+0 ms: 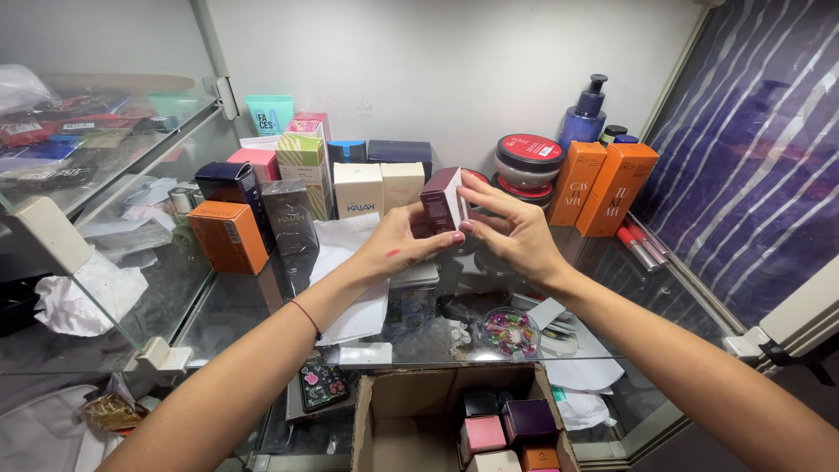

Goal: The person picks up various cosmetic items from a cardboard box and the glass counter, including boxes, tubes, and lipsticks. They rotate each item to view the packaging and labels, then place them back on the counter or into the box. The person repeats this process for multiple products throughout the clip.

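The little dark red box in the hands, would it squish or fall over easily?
The dark red box looks like stiff card with sharp edges, so it probably keeps its shape. The left hand and right hand hold it by fingertips, so it seems light. Tall and narrow, it might tip on the glass shelf.

Boxes (301,179) stand at the back left of the glass shelf (236,306), two tall cartons (603,188) at the right. Below the shelf's front edge sits an open cardboard box (411,419).
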